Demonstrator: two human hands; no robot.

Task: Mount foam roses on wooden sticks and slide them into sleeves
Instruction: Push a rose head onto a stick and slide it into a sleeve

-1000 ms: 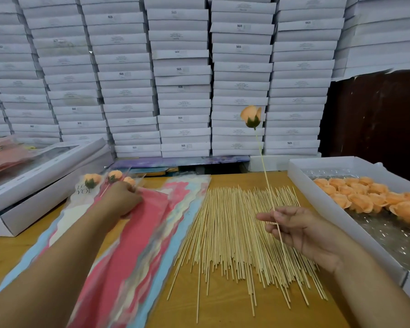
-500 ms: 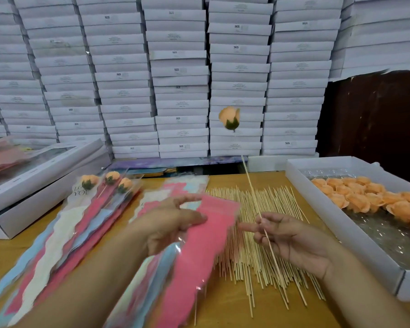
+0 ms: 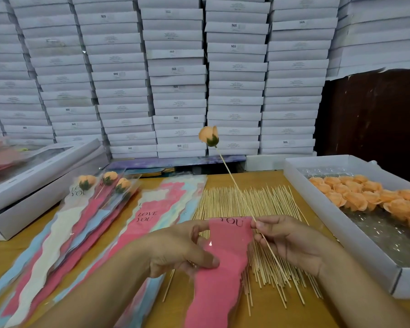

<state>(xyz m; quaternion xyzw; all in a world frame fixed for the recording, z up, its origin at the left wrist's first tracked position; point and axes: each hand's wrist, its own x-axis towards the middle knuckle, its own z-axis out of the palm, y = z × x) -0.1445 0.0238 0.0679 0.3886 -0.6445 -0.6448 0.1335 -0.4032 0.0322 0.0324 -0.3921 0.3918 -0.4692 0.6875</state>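
My right hand (image 3: 291, 242) pinches a thin wooden stick (image 3: 234, 183) that carries an orange foam rose (image 3: 208, 136) at its raised far end. My left hand (image 3: 180, 249) grips a pink "LOVE YOU" sleeve (image 3: 223, 268) over the spread of loose sticks (image 3: 258, 209). The sleeve's top edge lies just left of my right thumb and the stick. Three finished roses in sleeves (image 3: 104, 183) lie at the left. A flat pile of empty sleeves (image 3: 161, 209) lies between them and the sticks.
A white tray (image 3: 341, 237) at the right holds several orange foam roses (image 3: 369, 197). Flat white boxes (image 3: 33, 185) sit at the left. A wall of stacked white boxes (image 3: 175, 79) stands behind the wooden table (image 3: 0, 256).
My left hand lifted a pink sleeve off the pile and carried it right, over the sticks. My right hand tilted the stick left, bringing the rose lower and nearer the sleeve's top.
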